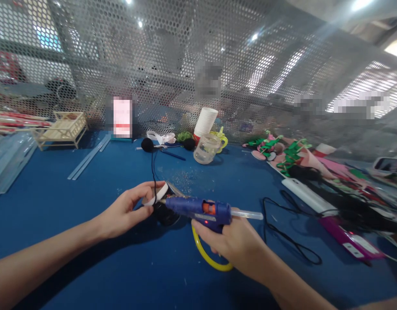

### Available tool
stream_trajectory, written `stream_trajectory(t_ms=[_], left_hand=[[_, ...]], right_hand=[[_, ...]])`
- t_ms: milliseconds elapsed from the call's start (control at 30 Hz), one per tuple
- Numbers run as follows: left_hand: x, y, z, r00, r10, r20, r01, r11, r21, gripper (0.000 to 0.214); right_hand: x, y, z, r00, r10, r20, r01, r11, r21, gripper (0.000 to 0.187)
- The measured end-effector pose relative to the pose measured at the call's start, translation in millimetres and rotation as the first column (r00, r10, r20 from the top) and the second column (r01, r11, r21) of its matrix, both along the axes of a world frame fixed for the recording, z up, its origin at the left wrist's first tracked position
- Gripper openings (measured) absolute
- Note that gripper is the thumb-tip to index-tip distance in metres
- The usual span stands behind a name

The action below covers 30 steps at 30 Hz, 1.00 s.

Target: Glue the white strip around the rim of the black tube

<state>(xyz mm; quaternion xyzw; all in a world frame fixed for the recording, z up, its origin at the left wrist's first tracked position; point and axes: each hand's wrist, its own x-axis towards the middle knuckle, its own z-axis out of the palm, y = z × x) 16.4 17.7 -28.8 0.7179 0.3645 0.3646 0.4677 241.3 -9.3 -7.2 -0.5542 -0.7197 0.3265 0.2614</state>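
Note:
My right hand (237, 241) is wrapped around a blue glue gun (192, 209) with a small red light on. A clear glue stick (246, 214) sticks out of its back end. The nozzle points left and meets a white-rimmed, dark round piece (166, 214), whose exact kind I cannot make out. My left hand (130, 209) pinches the white rim between thumb and fingers. Black yarn (153, 168) runs from a black yarn ball (147, 145) down to this rim. A yellow curved tube (208, 257) shows below the glue gun, partly hidden by my right hand.
At the back stand a clear plastic jar (205, 150), stacked paper cups (206, 122) and a lit phone (122, 117). A small wooden bed frame (61, 129) and clear strips (11, 161) lie left. A purple-and-white power strip (350, 239), black cord (292, 241) and craft flowers (290, 155) lie right.

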Motion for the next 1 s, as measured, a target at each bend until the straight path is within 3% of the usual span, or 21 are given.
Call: stream_trajectory(t_ms=[233,467,633,800,1000], left_hand=[[-1,1,-0.6,1.000,-0.023,0.002,0.023,1.000,0.014,0.017],[-1,1,-0.6,1.000,-0.012,0.012,0.012,1.000,0.013,0.018],[-2,1,-1.5,1.000,0.005,-0.003,-0.005,1.000,0.003,0.019],[-2,2,-2.3,0.999,-0.019,0.027,0.019,1.000,-0.003,0.018],[-1,1,-2.1,0.999,-0.018,0.031,0.018,1.000,-0.005,0.020]], right_hand=[[-3,12,8.9,0.998,-0.061,-0.012,0.060,0.995,-0.083,0.026],[-3,16,10.4,1.000,-0.024,-0.008,0.023,0.999,-0.033,0.041],[-3,14,10.5,1.000,-0.021,0.010,0.021,0.999,-0.036,0.038],[-4,8,10.3,0.998,-0.062,-0.003,0.062,0.993,-0.100,0.025],[-5,4,6.1,1.000,0.020,0.008,-0.020,1.000,0.006,0.024]])
